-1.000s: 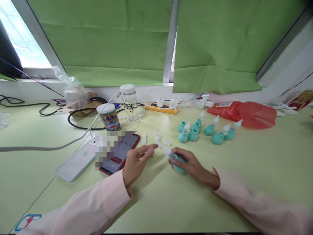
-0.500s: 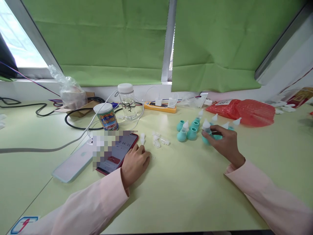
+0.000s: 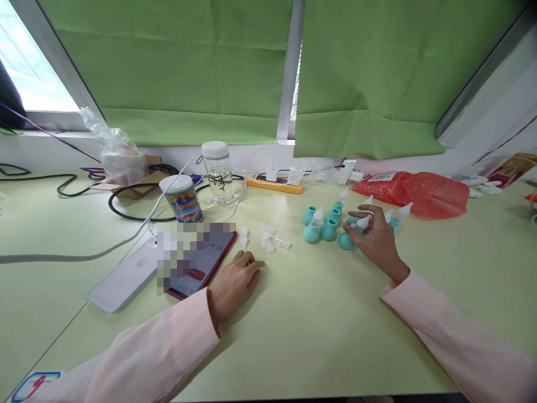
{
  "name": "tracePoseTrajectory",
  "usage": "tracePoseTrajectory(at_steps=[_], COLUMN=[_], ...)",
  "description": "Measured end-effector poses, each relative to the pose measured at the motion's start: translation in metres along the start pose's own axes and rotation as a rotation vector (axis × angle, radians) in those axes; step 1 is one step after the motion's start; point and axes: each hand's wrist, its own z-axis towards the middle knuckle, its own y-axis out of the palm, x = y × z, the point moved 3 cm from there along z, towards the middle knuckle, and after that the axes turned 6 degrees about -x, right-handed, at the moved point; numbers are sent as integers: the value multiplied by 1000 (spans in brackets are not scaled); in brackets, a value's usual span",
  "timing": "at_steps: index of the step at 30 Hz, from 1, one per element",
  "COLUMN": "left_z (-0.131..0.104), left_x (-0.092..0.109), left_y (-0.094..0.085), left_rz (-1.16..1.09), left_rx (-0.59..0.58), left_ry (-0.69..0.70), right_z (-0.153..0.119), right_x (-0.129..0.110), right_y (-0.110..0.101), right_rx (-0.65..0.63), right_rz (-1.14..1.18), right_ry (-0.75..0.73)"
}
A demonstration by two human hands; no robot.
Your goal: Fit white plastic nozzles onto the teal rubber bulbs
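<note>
On the right, my right hand (image 3: 375,238) is closed on a clear pointed nozzle (image 3: 361,224), which tilts above a teal bulb (image 3: 346,241). More teal bulbs (image 3: 330,229) stand to its left, some topped with clear nozzles (image 3: 318,215) and others with open tops. My left hand (image 3: 237,282) rests on the table beside the red-edged phone (image 3: 218,252). Its thumb and index finger touch a small clear piece (image 3: 263,269) on the table. Just beyond it lie several loose clear pieces (image 3: 268,242) and a single nozzle (image 3: 244,238).
A pale phone (image 3: 123,280) lies at the left with a grey cable (image 3: 84,258) near it. Behind stand a patterned tub (image 3: 184,204), a lidded jar (image 3: 220,182) and an orange power strip (image 3: 274,184). A red plastic bag (image 3: 436,193) lies at the back right.
My right hand has lifted the nozzle off the front bulb and tilted it, moving slightly right. My left hand's index finger has stretched right, to the small clear piece.
</note>
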Motion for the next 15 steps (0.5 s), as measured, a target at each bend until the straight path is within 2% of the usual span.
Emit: tracePoseTrajectory(at_steps=[3,5,8,12,15], left_z=[0,0,0,1,1], left_x=[4,7,10,8,6], left_y=[-1,-2,-3,-3,-2], left_rz=[13,35,52,18,-8], left_rx=[-53,-102,-159,-186,-182], left_ry=[11,12,-3,-28,-37], right_z=[0,0,-2,-3,-2], right_x=[-13,-28,-47,-53,-52], right_y=[-5,-7,0,14,18], right_rx=[53,55,-19,-148,-186], right_rz=[-130,-349,-706,-947,-974], right_ry=[-114,-283,-487,-449,-446])
